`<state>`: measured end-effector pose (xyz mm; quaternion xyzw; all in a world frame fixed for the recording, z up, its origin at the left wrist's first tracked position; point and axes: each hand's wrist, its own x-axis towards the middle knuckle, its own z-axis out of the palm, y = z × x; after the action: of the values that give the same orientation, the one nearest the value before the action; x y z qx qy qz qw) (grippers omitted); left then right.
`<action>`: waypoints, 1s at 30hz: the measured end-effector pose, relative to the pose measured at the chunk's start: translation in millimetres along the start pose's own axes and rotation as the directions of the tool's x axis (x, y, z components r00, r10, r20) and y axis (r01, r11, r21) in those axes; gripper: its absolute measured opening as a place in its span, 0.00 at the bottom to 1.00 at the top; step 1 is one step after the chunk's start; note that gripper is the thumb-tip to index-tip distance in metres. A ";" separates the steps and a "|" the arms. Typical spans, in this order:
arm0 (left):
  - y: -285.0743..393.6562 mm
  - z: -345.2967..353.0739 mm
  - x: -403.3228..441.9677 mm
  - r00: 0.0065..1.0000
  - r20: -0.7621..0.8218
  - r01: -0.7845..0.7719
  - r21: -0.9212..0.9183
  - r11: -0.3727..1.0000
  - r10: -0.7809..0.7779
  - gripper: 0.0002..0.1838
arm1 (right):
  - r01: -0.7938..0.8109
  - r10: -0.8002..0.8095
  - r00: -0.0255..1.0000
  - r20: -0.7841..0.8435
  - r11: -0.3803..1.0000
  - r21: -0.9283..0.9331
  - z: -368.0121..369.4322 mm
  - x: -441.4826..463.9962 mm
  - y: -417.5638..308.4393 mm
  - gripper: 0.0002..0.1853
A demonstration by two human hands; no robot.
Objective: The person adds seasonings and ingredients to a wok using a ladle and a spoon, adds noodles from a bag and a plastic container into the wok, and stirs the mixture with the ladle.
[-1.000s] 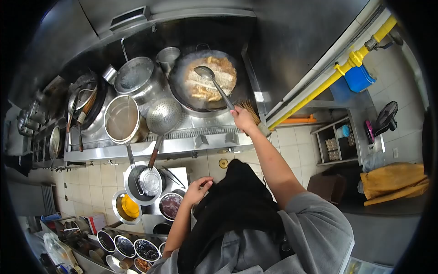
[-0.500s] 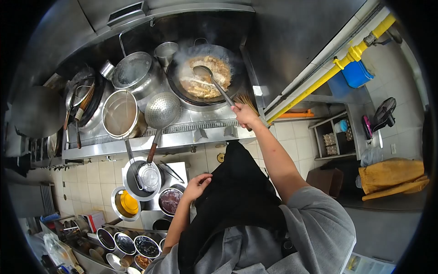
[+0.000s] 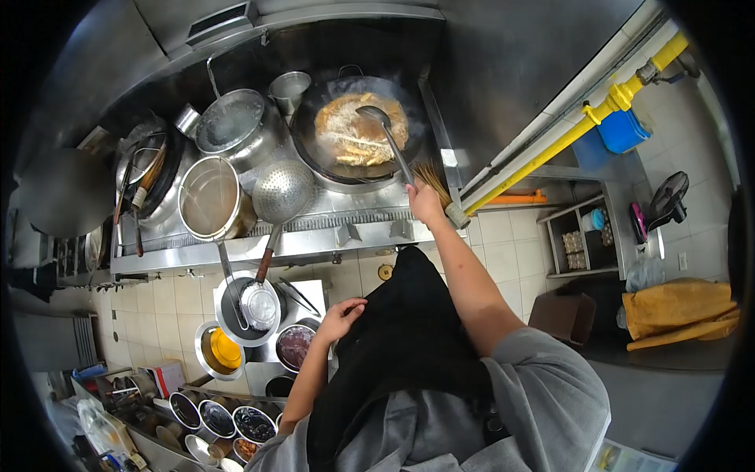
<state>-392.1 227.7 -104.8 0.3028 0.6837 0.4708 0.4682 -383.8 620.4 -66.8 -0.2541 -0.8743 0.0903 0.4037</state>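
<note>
My right hand [image 3: 425,204] is closed around the handle of a long metal wok ladle [image 3: 395,149]. The ladle's round bowl sits over the right part of bubbling, pale golden food [image 3: 342,132], whose kind I cannot make out. That food lies in foamy liquid inside a dark wok [image 3: 305,153], and steam hangs over it. Just beside my right hand, a bamboo brush [image 3: 440,189] leans at the stove's edge. My left hand [image 3: 340,322] hangs empty in front of the black apron [image 3: 401,330], its fingers loosely curved and apart from the thumb.
A perforated skimmer [image 3: 283,193] and a pot with a strainer [image 3: 208,189] stand left of the wok. Behind them is a large pot [image 3: 230,122]. Sauce containers [image 3: 216,417] line the lower left. A yellow pipe [image 3: 550,153] runs along the right wall.
The ladle's bowl has shifted to the right and slightly up across the food, with my right hand moving a little right. My left hand has stayed in about the same place.
</note>
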 end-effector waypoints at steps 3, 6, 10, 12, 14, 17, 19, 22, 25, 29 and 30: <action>-4.3 8.5 3.3 0.999 0.045 0.019 0.009 1.000 -0.020 0.19 | -0.686 0.505 0.505 0.700 0.727 -0.031 -60.5 54.3 -37.0 0.18; -9.9 10.6 7.0 0.998 0.057 0.035 0.023 0.999 -0.036 0.19 | -0.673 0.418 0.487 0.767 0.739 0.024 -82.5 59.6 -28.2 0.27; -25.5 10.3 24.3 0.989 0.070 0.136 -0.041 0.990 -0.133 0.20 | -0.833 0.469 0.375 0.800 0.550 0.069 -39.8 32.3 15.1 0.27; -36.5 11.1 26.1 0.987 0.058 0.151 0.000 0.989 -0.151 0.20 | -0.492 0.349 0.737 0.579 0.864 0.105 -8.4 11.1 31.5 0.27; -40.1 7.7 27.5 0.971 0.030 0.238 0.025 0.971 -0.238 0.19 | -0.080 0.081 0.938 0.337 0.997 -0.017 16.1 7.4 36.0 0.27; -99.6 9.3 22.9 0.932 -0.014 0.349 -0.226 0.909 -0.361 0.19 | -0.688 0.426 0.519 0.741 0.723 0.066 -49.9 58.0 -43.1 0.25; -128.7 12.6 8.9 0.872 -0.065 0.434 -0.354 0.829 -0.484 0.18 | -0.763 0.388 0.439 0.810 0.637 0.108 -17.2 57.1 -23.0 0.23; -209.9 14.2 -18.4 0.930 -0.200 0.334 0.102 0.937 -0.309 0.14 | -0.769 0.414 0.398 0.818 0.637 0.051 1.8 79.6 -21.7 0.22; -182.0 23.0 -40.3 0.633 -0.009 0.647 -0.542 0.536 -0.774 0.11 | -0.593 0.355 0.577 0.735 0.802 0.078 8.4 78.6 1.7 0.24; -184.2 61.1 -47.3 0.506 -0.136 0.604 -0.648 0.463 -0.852 0.10 | -0.717 0.466 0.460 0.756 0.698 0.006 -20.4 82.0 26.4 0.25; -184.2 65.3 -46.9 0.535 -0.128 0.587 -0.654 0.477 -0.835 0.11 | -0.728 0.462 0.360 0.810 0.683 -0.066 -34.4 90.4 30.0 0.27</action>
<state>-309.0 142.4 -266.6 -0.2767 0.6694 0.4485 0.5236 -396.1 691.1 4.6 -0.4257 -0.7746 0.4657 -0.0430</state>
